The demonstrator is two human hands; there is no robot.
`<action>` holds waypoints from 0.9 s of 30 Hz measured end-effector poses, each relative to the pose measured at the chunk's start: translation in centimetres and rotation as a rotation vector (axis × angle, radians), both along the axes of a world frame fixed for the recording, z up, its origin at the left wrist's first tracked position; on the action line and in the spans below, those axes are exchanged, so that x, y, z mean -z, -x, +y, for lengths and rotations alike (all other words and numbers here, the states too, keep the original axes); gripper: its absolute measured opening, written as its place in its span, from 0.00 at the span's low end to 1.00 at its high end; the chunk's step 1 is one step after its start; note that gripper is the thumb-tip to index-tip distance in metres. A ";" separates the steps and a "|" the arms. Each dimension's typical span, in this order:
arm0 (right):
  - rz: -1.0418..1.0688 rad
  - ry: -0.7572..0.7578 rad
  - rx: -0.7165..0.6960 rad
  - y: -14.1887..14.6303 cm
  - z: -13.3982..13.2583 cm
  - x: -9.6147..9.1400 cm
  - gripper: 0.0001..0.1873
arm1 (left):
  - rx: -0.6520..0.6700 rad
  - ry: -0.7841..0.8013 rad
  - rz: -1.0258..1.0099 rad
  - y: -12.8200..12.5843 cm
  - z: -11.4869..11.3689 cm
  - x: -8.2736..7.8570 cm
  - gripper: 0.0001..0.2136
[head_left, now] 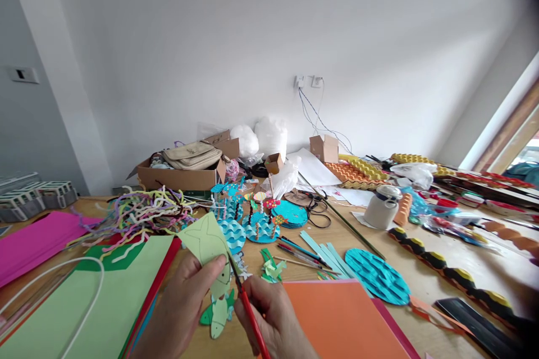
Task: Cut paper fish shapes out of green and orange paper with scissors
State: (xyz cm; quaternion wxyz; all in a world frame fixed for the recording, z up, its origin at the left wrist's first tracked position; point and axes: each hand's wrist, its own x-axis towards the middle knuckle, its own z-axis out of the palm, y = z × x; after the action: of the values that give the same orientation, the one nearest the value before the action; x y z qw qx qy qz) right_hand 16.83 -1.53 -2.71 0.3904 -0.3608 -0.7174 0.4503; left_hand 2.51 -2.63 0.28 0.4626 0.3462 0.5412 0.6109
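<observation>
My left hand [187,291] pinches a piece of light green paper [205,235] with a fish outline drawn on it. In my right hand [269,308] is a pair of red-handled scissors [251,314], its dark blades at the right edge of the paper. Below the held paper, several cut-out green paper fish [218,318] lie on the table. Small green paper scraps [272,266] sit just beyond my right hand.
Light green sheets [84,308] lie at left, orange sheets [341,314] at right. Behind are pipe cleaners [147,213], blue wavy discs [259,229], pencils [303,253] and a cardboard box [181,178]. A white jar [381,210] and painted egg-carton strip [446,269] stand further right.
</observation>
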 end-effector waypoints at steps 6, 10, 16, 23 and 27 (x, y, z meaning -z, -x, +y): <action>-0.032 -0.018 0.000 0.0 0.0 -0.1 0.16 | 0.022 -0.009 -0.067 0.2 0.1 0.2 0.08; -0.039 -0.021 0.001 -0.2 -0.1 -0.3 0.17 | -0.014 -0.055 -0.020 0.3 0.0 0.0 0.11; -0.040 -0.039 -0.018 -0.1 -0.1 -0.3 0.15 | 0.127 -0.115 -0.088 0.3 0.2 -0.5 0.04; -0.028 0.003 -0.015 0.0 0.0 0.0 0.14 | 0.009 -0.079 -0.071 0.3 0.2 -0.5 0.13; 0.012 0.096 -0.027 0.2 0.0 0.1 0.14 | 0.020 -0.093 -0.084 -0.1 0.3 -0.6 0.14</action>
State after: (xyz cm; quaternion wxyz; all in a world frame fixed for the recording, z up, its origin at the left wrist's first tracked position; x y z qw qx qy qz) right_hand 16.65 -1.57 -2.80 0.3710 -0.3665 -0.6974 0.4916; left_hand 2.57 -2.35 0.88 0.4745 0.3464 0.4889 0.6448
